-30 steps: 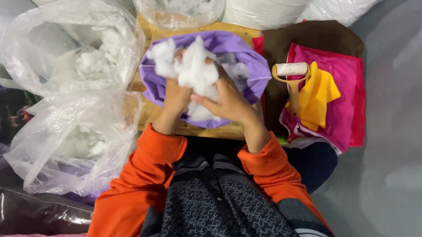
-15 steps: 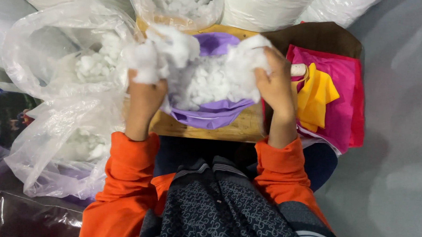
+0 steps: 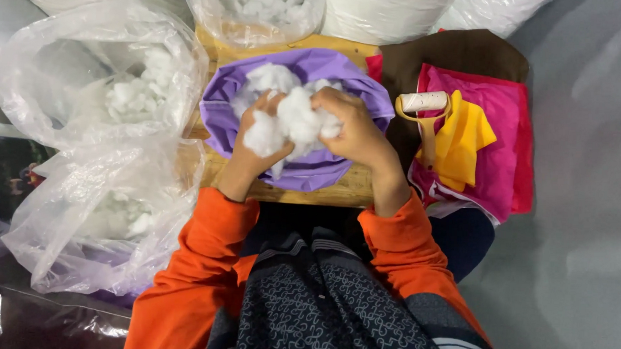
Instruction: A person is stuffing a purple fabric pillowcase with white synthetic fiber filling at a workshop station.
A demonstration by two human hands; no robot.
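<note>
Pressing together over the purple cover (image 3: pixel 223 116), the left hand (image 3: pixel 256 148) and right hand (image 3: pixel 353 131) both close their fingers on one clump of white stuffing (image 3: pixel 292 122), which sits between them, directly above the cover's open mouth on the wooden board (image 3: pixel 351 190).

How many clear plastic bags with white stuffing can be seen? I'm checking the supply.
2: a large clear bag left of the purple cover, and a smaller one at the top. Others may be hidden beyond the frame.
</note>
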